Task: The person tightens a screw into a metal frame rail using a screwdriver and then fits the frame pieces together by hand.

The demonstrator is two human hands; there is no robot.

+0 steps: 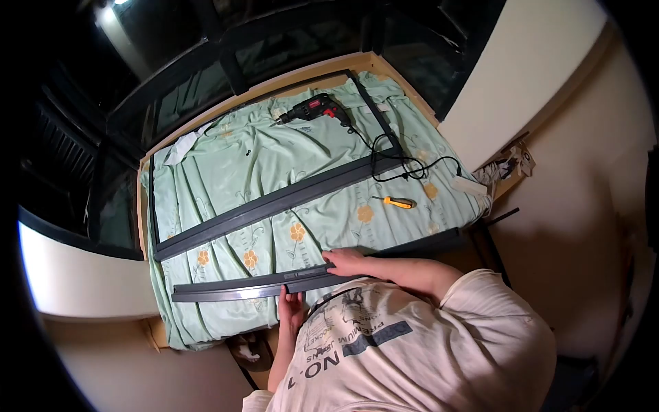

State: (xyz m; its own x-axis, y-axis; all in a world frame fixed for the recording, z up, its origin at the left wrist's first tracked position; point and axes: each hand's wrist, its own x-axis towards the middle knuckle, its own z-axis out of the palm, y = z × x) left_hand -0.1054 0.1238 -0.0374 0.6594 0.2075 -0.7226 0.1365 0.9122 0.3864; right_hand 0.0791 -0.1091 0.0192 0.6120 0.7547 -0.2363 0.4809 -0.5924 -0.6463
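Observation:
A long dark grey profile (pixel 233 288) lies along the near edge of the cloth-covered surface, its right part passing under my forearm. My left hand (pixel 291 312) holds its lower edge, fingertips against the strip. Farther right, my right hand (pixel 343 261) has its fingers bent over the upper edge of the same profile. Beyond it, a dark rectangular frame (pixel 274 206) rests on the green floral cloth (pixel 322 237). Inside the frame's far part lies a black and red drill (pixel 312 108). A yellow-handled screwdriver (pixel 398 202) sits between frame and profile.
The drill's black cable (pixel 405 168) is coiled over the frame's right corner. White paper (pixel 185 145) lies at the far left. Dark windows (pixel 274 58) stand behind the wooden edge (pixel 405 86). A pale wall panel (pixel 508 75) is at the right.

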